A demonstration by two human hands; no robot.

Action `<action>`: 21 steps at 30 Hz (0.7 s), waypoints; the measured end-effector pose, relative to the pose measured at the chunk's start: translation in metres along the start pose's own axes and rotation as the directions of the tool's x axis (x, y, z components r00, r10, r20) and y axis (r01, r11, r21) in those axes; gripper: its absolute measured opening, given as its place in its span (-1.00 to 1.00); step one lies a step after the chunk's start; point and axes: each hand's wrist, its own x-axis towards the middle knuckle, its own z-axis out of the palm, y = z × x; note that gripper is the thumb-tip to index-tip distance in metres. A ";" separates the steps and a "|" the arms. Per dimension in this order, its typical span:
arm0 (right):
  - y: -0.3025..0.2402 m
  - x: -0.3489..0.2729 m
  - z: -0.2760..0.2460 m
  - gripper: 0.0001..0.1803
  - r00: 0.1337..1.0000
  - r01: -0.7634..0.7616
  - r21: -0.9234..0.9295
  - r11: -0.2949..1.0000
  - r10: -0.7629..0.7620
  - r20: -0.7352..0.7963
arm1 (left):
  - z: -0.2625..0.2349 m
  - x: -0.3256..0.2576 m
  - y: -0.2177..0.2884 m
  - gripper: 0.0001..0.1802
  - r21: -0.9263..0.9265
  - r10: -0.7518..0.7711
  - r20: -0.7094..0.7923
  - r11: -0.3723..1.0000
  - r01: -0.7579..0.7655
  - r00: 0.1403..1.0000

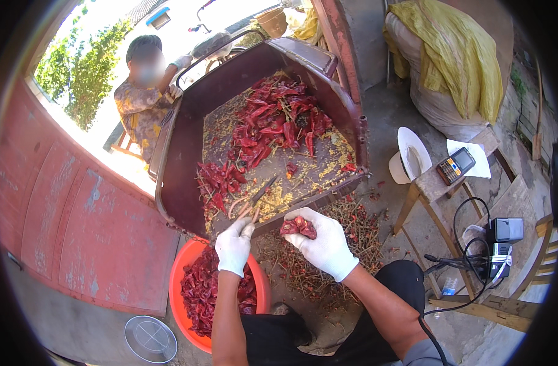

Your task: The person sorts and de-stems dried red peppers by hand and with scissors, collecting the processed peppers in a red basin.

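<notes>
My gloved right hand (328, 244) is closed round a small bunch of dried red chillies (298, 228), their stem ends facing up. At the near edge of a dark red cart bed (187, 134), my gloved left hand (234, 246) has its fingers pinched at the handles of a pair of scissors (254, 200). The scissors' dark blades point away from me over the bed. A heap of dried chillies with stems (276, 116) lies farther back in the cart, and a smaller pile (219, 185) sits at its left. Below my left hand, an orange basin (264, 287) holds many chillies.
Cut stems (309, 268) litter the ground below the cart. At right stand a wooden stool (438, 183) with a handheld device (456, 166), a white hat (408, 156), and black cables (468, 261). A person (141, 100) is beyond the cart's left side. A round sieve (151, 339) lies lower left.
</notes>
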 end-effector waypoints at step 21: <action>0.005 0.012 -0.010 -0.65 0.982 -0.182 0.105 0.978 0.187 -0.040 | 0.007 0.023 -0.028 -0.34 0.300 -0.235 0.070 0.932 0.204 0.970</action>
